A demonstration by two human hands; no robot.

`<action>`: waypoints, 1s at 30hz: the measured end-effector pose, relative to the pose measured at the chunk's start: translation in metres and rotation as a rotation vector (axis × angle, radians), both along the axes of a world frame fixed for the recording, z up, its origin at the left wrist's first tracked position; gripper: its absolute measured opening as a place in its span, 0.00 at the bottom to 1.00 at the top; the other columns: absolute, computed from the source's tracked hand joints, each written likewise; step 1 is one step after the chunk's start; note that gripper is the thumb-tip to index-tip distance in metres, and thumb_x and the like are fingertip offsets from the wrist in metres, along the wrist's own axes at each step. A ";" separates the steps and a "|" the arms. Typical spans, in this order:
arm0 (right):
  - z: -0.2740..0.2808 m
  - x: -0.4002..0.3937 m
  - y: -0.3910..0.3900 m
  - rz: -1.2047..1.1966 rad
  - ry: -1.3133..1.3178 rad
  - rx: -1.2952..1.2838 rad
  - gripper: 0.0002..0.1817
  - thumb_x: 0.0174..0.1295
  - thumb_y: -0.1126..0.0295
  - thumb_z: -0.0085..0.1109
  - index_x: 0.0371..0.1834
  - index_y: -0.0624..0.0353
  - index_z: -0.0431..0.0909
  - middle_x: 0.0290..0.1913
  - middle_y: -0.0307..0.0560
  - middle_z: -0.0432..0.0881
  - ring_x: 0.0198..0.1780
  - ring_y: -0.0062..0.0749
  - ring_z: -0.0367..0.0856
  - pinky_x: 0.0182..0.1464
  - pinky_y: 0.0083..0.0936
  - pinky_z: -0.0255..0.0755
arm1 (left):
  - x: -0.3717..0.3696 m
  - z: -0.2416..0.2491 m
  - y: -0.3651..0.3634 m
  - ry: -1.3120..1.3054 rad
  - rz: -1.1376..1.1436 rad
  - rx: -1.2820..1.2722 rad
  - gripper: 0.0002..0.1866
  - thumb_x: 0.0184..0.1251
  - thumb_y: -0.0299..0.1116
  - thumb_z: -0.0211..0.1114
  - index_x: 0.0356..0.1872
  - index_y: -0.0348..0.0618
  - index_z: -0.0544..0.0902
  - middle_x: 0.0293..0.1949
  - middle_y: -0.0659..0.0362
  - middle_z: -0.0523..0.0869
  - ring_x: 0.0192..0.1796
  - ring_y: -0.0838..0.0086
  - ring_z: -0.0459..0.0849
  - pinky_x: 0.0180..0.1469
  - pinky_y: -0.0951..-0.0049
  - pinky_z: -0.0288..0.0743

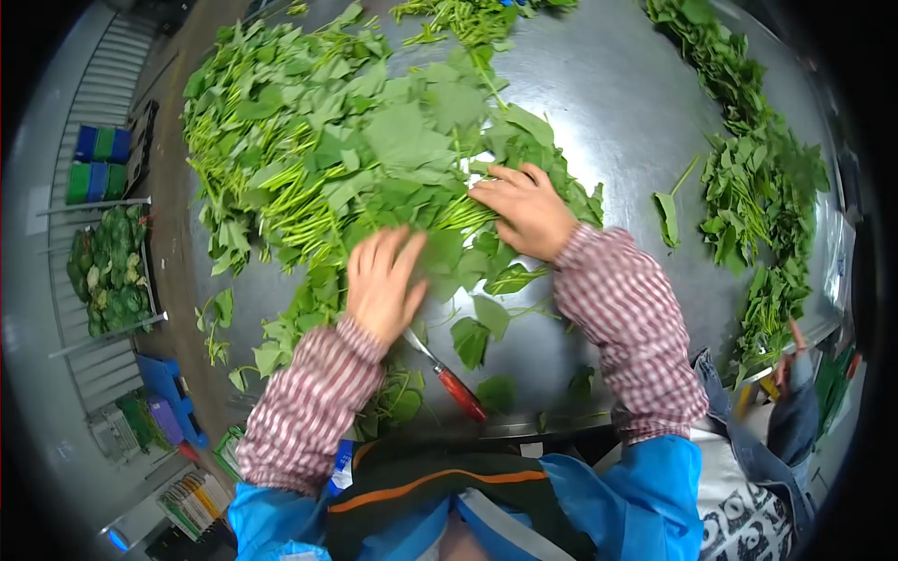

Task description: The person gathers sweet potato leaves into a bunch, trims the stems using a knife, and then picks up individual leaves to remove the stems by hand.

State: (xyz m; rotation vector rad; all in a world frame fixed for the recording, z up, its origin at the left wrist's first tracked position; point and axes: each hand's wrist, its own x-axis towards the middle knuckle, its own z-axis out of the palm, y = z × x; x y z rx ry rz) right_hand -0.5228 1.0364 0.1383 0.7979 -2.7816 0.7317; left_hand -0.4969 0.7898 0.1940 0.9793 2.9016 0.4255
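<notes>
1. We stood at a broad, shiny, grey metal table (608,84).
2. Across its left and middle we had a large heap of green, broad-leaved, long-stemmed vegetables (290,140), directly before us.
3. Along the table's right side we saw a long row of darker green leafy bunches (758,178), well apart from the heap.
4. We wore red-and-white checked cloth sleeves (622,327).
5. Our bare left hand (379,280), slightly blurred, was at the heap's near edge, fingers stretched, thumb apart, closed on nothing we could see.
6. Our bare right hand (528,210) reached over the heap's right part, fingers loosely bent beside pale green stems (463,217); we could not tell whether it gripped any.
7. Near the table's near edge we had a red-handled, metal-bladed tool (460,391), its blade running up beside our left wrist.
</notes>
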 end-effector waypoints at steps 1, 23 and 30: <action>-0.016 -0.001 -0.009 -0.037 -0.055 0.084 0.23 0.52 0.77 0.49 0.55 0.54 0.69 0.50 0.42 0.76 0.56 0.34 0.69 0.64 0.45 0.50 | -0.006 -0.012 -0.010 0.006 0.026 -0.094 0.31 0.48 0.34 0.66 0.57 0.47 0.67 0.54 0.52 0.70 0.60 0.56 0.63 0.62 0.56 0.53; 0.119 0.136 -0.209 -0.138 -0.418 -0.301 0.18 0.49 0.68 0.62 0.43 0.63 0.75 0.40 0.51 0.78 0.45 0.44 0.73 0.53 0.34 0.60 | 0.091 0.026 -0.123 -0.906 0.626 1.431 0.19 0.64 0.32 0.56 0.52 0.33 0.67 0.44 0.50 0.79 0.49 0.67 0.77 0.54 0.69 0.68; 0.073 0.010 -0.217 0.080 -0.181 0.400 0.46 0.47 0.65 0.64 0.68 0.51 0.46 0.67 0.50 0.53 0.68 0.44 0.50 0.67 0.43 0.45 | 0.107 0.027 -0.200 -0.795 0.905 1.441 0.14 0.64 0.30 0.55 0.48 0.34 0.68 0.29 0.55 0.79 0.36 0.70 0.80 0.43 0.70 0.73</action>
